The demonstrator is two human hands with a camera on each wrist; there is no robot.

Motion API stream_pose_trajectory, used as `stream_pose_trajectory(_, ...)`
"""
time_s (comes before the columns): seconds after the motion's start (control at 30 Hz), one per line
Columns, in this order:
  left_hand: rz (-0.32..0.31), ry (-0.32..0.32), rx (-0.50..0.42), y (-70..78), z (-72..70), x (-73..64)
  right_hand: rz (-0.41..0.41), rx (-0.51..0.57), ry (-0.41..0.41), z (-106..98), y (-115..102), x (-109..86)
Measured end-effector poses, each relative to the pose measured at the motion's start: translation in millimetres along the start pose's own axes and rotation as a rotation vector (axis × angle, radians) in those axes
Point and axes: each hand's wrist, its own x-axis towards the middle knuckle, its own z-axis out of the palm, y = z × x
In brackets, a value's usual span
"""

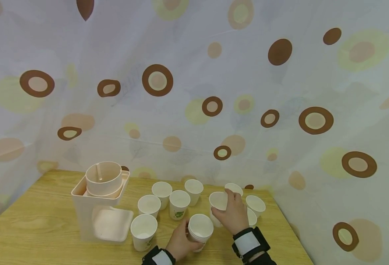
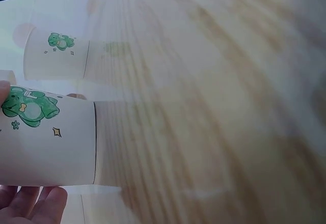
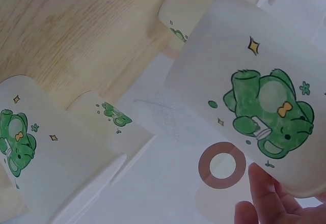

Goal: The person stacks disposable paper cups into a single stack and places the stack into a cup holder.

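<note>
Near the front of the table my left hand [image 1: 180, 241] grips a small stack of white paper cups [image 1: 201, 230], their nested rims showing. In the left wrist view the lower cup [image 2: 48, 152] bears a green cartoon bear, with fingers curled round it. My right hand [image 1: 235, 215] holds another white paper cup [image 1: 216, 211] by its upper part, just behind and right of the stack. That cup [image 3: 265, 96] fills the right side of the right wrist view, its green bear facing the camera. Part of its rim in the head view is hidden by the fingers.
Several paper cups, among them one with a green print [image 1: 179, 204], stand left of and behind my hands. More cups [image 1: 255, 204] stand beyond the right hand. At left is a pale plastic container [image 1: 95, 217] with a round cup-shaped piece [image 1: 103, 180] on top. A patterned sheet [image 1: 194, 140] hangs behind the wooden table [image 1: 38, 221].
</note>
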Motion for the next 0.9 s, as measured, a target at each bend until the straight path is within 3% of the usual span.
stream_pose_trajectory(0.9, 0.009, 0.006, 0.011, -0.2, -1.2, -0.1, -0.081, 0.013, 0.093, -11.5, -10.9, -3.4)
